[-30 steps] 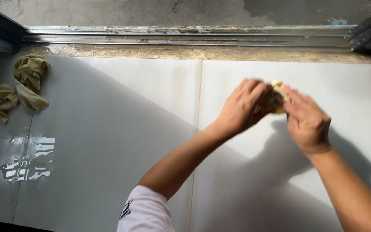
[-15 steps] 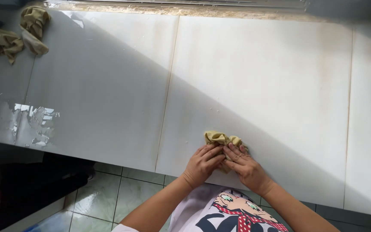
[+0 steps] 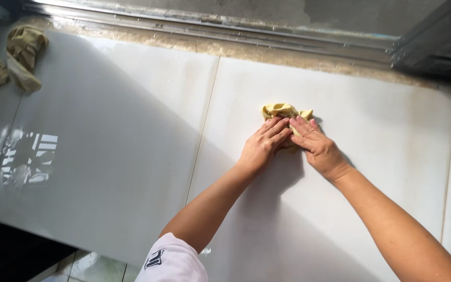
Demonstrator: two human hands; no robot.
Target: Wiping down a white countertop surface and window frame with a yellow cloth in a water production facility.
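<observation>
Both hands, left hand [image 3: 261, 147] and right hand [image 3: 317, 146], press flat on a crumpled yellow cloth [image 3: 284, 112].

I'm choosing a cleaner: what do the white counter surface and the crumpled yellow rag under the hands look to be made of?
The white counter surface looks like large glazed ceramic tiles: glossy, mirroring window light, with thin straight joints. The crumpled yellow rag appears to be soft woven cloth, perhaps cotton, as it bunches in limp folds under the left hand and right hand.

White tiled counter [image 3: 131, 156], crumpled yellow cloth [image 3: 283, 111] on it, olive rags [image 3: 14, 60] at far-left corner
</observation>
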